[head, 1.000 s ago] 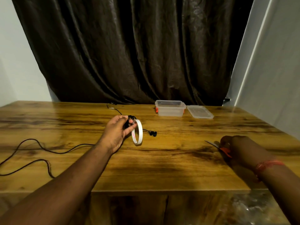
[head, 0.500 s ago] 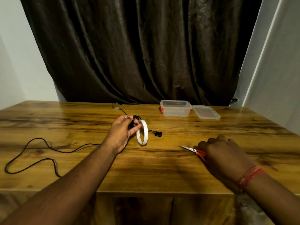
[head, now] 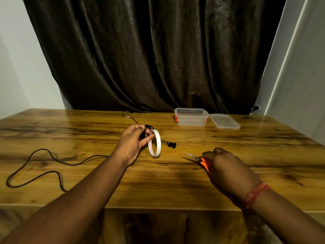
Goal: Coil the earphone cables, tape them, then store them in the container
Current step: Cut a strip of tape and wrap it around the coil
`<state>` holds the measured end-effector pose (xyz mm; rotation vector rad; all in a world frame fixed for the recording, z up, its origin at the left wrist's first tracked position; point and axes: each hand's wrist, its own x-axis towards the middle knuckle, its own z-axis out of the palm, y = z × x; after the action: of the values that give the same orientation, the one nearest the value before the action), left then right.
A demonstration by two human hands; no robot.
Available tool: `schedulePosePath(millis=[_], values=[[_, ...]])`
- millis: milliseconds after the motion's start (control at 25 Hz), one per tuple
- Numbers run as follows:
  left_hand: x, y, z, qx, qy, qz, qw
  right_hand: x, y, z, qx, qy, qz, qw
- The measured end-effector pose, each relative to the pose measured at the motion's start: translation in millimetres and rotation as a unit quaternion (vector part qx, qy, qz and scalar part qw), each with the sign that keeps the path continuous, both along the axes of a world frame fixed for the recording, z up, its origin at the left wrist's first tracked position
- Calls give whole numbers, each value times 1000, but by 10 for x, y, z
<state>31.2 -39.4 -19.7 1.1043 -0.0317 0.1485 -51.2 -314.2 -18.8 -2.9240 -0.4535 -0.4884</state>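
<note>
Head view: one wooden table point(head: 105, 196); one clear plastic container point(head: 191, 119) at 1 o'clock, lid point(head: 224, 121) beside it. Left hand point(head: 133, 144) grips one black coiled earphone cable point(head: 147, 129) and one white tape roll point(head: 155, 146) at centre. Right hand point(head: 226, 170) clasps blurred orange-handled scissors point(head: 199, 160), handles hidden.

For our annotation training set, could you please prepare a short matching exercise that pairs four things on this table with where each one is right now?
Things:
1. tape roll
2. scissors
3. lid
4. loose cable

Places:
A. lying flat just right of the container
B. in the right hand
C. sprawled on the table's left side
D. beside the left hand, which holds the coiled earphones

Pairs: 1-D, 2-B, 3-A, 4-C
</note>
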Motion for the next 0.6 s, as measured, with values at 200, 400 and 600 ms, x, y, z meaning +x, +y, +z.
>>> schedulePosePath(millis=[200, 400, 600], values=[[-7, -7, 21, -2, 3, 1, 1000, -6, 163, -27, 140, 26, 33, 989], [6, -33, 18, 5, -1, 7, 1000, 265, 683, 109, 522, 88, 76, 845], [32, -39, 1, 25, -8, 36, 999, 631, 1277, 93, 689, 196, 125, 686]])
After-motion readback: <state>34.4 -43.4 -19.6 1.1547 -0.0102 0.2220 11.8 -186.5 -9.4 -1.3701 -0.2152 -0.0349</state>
